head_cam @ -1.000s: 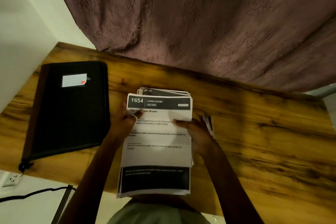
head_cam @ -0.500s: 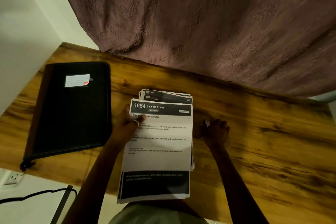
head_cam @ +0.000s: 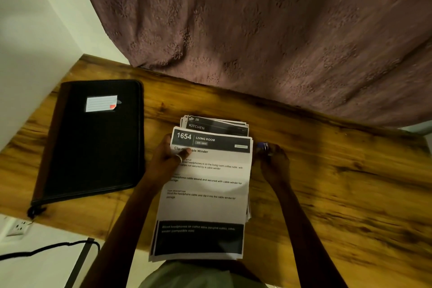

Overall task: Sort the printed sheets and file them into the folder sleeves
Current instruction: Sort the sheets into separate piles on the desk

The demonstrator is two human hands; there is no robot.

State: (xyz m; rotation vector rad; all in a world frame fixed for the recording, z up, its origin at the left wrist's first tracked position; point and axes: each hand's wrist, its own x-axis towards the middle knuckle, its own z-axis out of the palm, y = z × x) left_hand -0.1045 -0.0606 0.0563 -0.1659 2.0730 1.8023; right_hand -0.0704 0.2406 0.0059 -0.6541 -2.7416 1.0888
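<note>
Left hand [head_cam: 167, 159]: I pinch the stack of printed sheets [head_cam: 205, 194] at its left edge, thumb on top, frame centre. Right hand [head_cam: 274, 162]: my fingers curl round a small blue object [head_cam: 263, 146], blurred, just right of the stack. Closed black folder [head_cam: 93, 147] lies at left.

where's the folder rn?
Head view: the folder lies closed on the left part of the table, beside the wall, just left of the stack of sheets that the left hand holds.
</note>
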